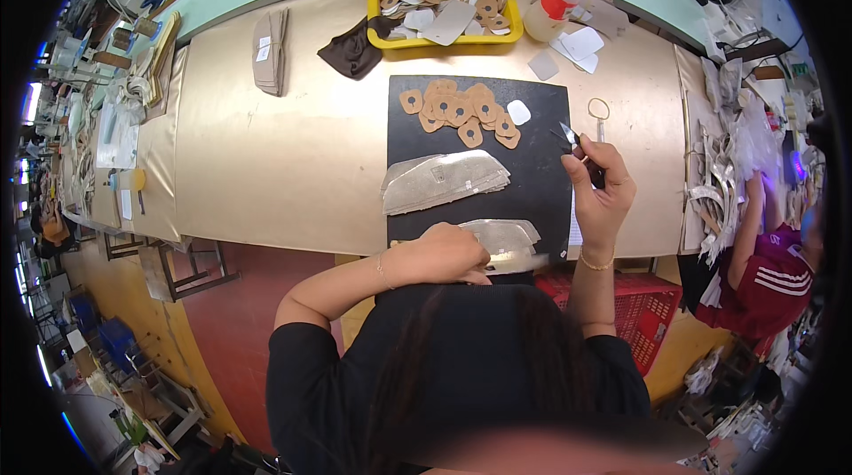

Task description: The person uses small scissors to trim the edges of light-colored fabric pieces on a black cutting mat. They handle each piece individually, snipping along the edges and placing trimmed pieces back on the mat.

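Observation:
My right hand [605, 191] is raised over the right edge of the black mat [541, 182], closed round the dark handles of small scissors [569, 134] whose blades point up and left. My left hand [448, 251] is at the mat's near edge, fingers curled and partly hidden, on a silvery grey cut piece [519, 264] that looks blurred. Just beyond it lie more grey pieces [501, 228]. Farther up the mat rests a stack of long, curved grey pieces [444, 180]. Beyond that is a heap of small tan pieces with dark centres [459, 109], beside a white rounded piece [519, 112].
A yellow basket [374, 18] of small pieces stands at the back, beside a blue-capped bottle [555, 7]. Dark cloth [353, 51] and folded brown pieces [270, 54] lie left. A ring-handled tool [599, 111] lies right. Red crate [652, 311] below; another person [759, 280] at right.

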`<action>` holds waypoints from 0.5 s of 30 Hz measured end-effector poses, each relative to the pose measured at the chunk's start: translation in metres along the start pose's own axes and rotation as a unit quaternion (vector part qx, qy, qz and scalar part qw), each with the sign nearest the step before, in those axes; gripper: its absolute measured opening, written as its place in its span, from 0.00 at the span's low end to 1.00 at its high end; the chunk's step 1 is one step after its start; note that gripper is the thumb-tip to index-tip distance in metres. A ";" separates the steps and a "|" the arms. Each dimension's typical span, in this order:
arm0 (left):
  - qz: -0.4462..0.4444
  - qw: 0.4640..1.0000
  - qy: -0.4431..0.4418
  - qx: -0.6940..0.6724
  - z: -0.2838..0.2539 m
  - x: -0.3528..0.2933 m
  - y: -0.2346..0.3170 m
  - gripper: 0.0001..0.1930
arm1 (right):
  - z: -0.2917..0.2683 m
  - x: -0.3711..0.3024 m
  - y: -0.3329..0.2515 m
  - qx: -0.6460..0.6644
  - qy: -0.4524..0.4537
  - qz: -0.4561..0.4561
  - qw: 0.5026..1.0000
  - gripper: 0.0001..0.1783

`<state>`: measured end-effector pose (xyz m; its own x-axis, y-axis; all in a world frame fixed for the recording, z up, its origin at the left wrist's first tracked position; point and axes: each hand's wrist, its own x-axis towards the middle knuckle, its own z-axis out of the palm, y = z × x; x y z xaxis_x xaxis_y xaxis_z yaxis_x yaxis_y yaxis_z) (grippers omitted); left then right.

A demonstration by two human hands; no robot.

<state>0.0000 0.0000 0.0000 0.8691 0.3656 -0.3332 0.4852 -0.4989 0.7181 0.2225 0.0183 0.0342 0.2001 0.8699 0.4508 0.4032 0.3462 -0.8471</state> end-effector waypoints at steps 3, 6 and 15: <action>0.014 0.996 0.017 -0.087 -0.008 0.001 -0.009 0.22 | -0.003 -0.004 0.000 -0.004 -0.002 0.023 1.000 0.13; 0.019 0.999 0.020 -0.028 -0.004 -0.006 -0.016 0.21 | -0.006 -0.008 0.002 -0.026 -0.034 0.058 0.997 0.13; -0.001 0.995 0.097 -0.021 -0.013 -0.022 -0.001 0.11 | -0.001 -0.012 0.004 -0.044 -0.048 0.067 0.996 0.14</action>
<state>-0.0211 0.0026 0.0142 0.8317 0.5126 -0.2132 0.4780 -0.4659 0.7446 0.2228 0.0085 0.0255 0.1732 0.9369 0.3037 0.4566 0.1969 -0.8676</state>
